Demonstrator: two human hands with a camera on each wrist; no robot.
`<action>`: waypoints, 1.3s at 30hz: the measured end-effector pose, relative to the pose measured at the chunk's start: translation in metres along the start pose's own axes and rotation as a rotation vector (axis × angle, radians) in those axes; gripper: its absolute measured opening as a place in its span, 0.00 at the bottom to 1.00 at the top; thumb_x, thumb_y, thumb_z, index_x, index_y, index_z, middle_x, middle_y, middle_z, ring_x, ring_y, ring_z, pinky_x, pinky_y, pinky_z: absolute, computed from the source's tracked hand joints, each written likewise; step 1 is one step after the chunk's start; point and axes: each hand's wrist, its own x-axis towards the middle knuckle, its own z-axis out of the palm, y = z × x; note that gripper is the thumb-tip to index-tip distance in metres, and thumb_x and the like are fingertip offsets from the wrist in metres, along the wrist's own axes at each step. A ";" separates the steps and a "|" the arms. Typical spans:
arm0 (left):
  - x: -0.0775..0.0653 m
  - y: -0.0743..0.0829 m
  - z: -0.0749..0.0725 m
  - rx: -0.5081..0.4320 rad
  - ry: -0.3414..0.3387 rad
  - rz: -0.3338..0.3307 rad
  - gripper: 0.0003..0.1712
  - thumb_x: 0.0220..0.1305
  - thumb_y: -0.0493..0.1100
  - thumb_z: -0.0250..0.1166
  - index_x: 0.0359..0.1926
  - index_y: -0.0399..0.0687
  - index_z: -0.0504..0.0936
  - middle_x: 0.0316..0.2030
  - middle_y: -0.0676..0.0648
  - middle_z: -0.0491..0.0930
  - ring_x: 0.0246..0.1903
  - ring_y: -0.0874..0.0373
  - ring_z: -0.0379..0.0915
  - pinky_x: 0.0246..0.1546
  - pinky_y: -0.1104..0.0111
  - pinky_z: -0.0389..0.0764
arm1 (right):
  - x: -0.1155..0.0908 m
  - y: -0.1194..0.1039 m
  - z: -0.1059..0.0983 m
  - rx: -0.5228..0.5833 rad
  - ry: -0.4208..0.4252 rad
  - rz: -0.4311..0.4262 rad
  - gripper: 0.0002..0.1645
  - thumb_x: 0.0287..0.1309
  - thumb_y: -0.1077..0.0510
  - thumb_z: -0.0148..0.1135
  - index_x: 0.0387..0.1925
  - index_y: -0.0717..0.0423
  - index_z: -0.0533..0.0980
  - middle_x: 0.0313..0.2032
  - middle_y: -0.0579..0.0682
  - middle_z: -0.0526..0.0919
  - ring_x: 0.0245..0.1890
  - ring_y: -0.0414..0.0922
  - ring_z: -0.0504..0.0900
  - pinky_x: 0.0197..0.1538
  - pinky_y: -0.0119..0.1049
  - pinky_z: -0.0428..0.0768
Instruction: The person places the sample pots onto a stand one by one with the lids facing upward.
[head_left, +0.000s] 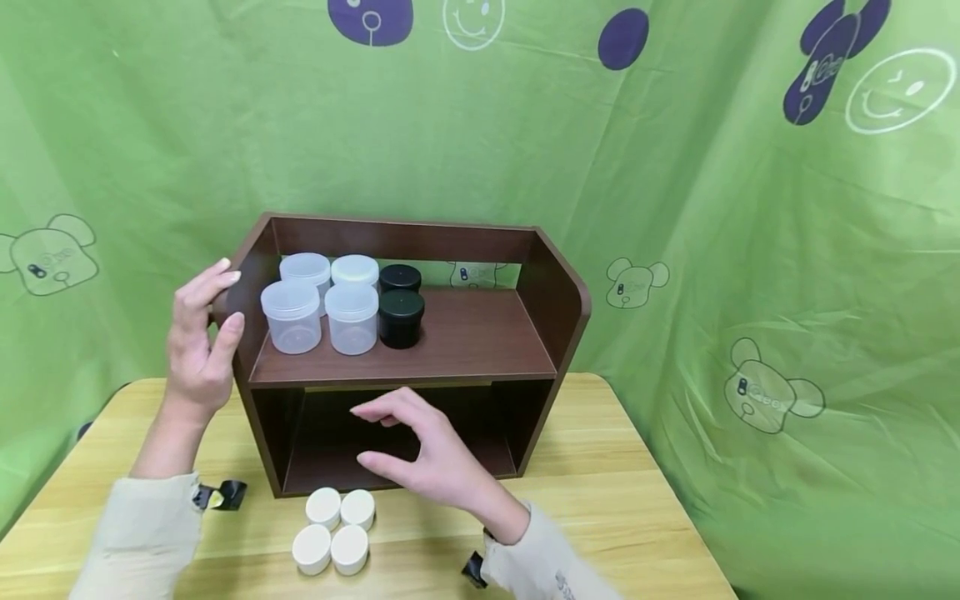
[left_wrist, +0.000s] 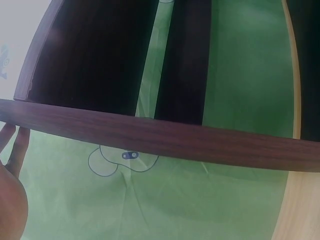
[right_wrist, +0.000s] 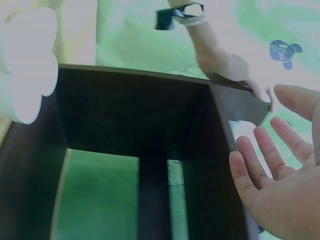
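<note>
A dark brown two-tier wooden shelf (head_left: 480,333) stands on the table. My left hand (head_left: 198,342) is at its left side panel (left_wrist: 165,137), fingers fairly straight and fingertips against the panel near the upper front edge. In front of the lower compartment, my right hand (head_left: 420,450) hovers with thumb and fingers spread apart and nothing between them. On the upper tier, at the left, clear plastic jars (head_left: 292,321) stand in two rows. Two black jars (head_left: 401,321) stand beside them, one behind the other.
Several small white round containers (head_left: 330,550) sit grouped on the wooden table (head_left: 607,517) in front of the shelf, between the forearms. A green printed curtain (head_left: 480,125) hangs behind and to the right.
</note>
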 end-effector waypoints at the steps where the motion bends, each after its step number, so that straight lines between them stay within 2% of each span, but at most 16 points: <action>1: 0.000 0.000 0.000 0.001 0.000 0.001 0.27 0.72 0.46 0.55 0.57 0.22 0.73 0.62 0.27 0.72 0.70 0.53 0.68 0.73 0.67 0.67 | -0.002 0.002 0.004 0.005 -0.012 0.009 0.25 0.63 0.57 0.71 0.61 0.49 0.79 0.55 0.46 0.83 0.56 0.41 0.80 0.60 0.35 0.82; 6: 0.000 0.000 0.000 0.007 -0.002 0.006 0.27 0.72 0.46 0.55 0.57 0.23 0.73 0.62 0.26 0.72 0.70 0.53 0.68 0.74 0.67 0.67 | -0.014 0.014 0.019 0.061 -0.084 0.106 0.26 0.63 0.57 0.71 0.62 0.48 0.78 0.55 0.45 0.82 0.58 0.39 0.79 0.62 0.36 0.82; 12: -0.001 -0.001 -0.001 0.007 -0.003 0.005 0.27 0.73 0.47 0.55 0.57 0.23 0.73 0.62 0.26 0.72 0.70 0.52 0.67 0.74 0.66 0.67 | -0.028 0.031 0.037 0.129 -0.154 0.235 0.27 0.64 0.57 0.71 0.64 0.48 0.77 0.55 0.47 0.82 0.57 0.46 0.81 0.62 0.36 0.82; 17: 0.000 0.000 -0.001 0.003 -0.001 0.006 0.27 0.73 0.47 0.56 0.57 0.22 0.73 0.62 0.26 0.72 0.70 0.52 0.68 0.74 0.66 0.67 | -0.039 0.049 0.053 0.190 -0.202 0.343 0.27 0.64 0.59 0.70 0.64 0.49 0.76 0.56 0.53 0.82 0.56 0.51 0.82 0.63 0.37 0.82; 21: 0.000 0.000 -0.001 -0.004 -0.005 0.005 0.27 0.72 0.45 0.56 0.57 0.22 0.73 0.62 0.26 0.72 0.70 0.51 0.68 0.74 0.66 0.67 | -0.046 0.062 0.064 0.225 -0.208 0.404 0.27 0.64 0.60 0.70 0.64 0.52 0.77 0.57 0.58 0.82 0.56 0.53 0.82 0.62 0.40 0.83; 25: 0.001 0.000 0.000 -0.008 -0.007 0.000 0.26 0.72 0.45 0.55 0.57 0.22 0.73 0.62 0.26 0.72 0.70 0.51 0.67 0.74 0.66 0.67 | -0.050 0.072 0.072 0.222 -0.215 0.444 0.27 0.63 0.61 0.71 0.63 0.53 0.77 0.57 0.58 0.81 0.56 0.53 0.82 0.62 0.42 0.83; 30: 0.001 0.000 -0.001 -0.002 -0.005 -0.002 0.27 0.72 0.45 0.55 0.57 0.23 0.73 0.62 0.26 0.72 0.70 0.52 0.67 0.74 0.66 0.67 | -0.053 0.079 0.079 0.187 -0.248 0.448 0.27 0.62 0.62 0.71 0.63 0.56 0.78 0.58 0.59 0.81 0.56 0.50 0.81 0.62 0.39 0.83; 34: 0.000 -0.001 0.000 0.002 -0.009 -0.003 0.27 0.72 0.46 0.56 0.57 0.23 0.73 0.62 0.27 0.72 0.70 0.52 0.67 0.74 0.66 0.67 | -0.055 0.083 0.083 0.160 -0.258 0.465 0.27 0.62 0.61 0.72 0.62 0.58 0.78 0.55 0.57 0.81 0.54 0.45 0.82 0.61 0.37 0.83; 39: -0.001 -0.004 -0.001 0.012 -0.010 0.002 0.28 0.73 0.47 0.55 0.57 0.23 0.73 0.62 0.26 0.72 0.70 0.52 0.68 0.74 0.66 0.67 | -0.058 0.091 0.087 0.172 -0.275 0.530 0.28 0.60 0.61 0.74 0.62 0.55 0.79 0.54 0.50 0.81 0.51 0.41 0.81 0.59 0.36 0.84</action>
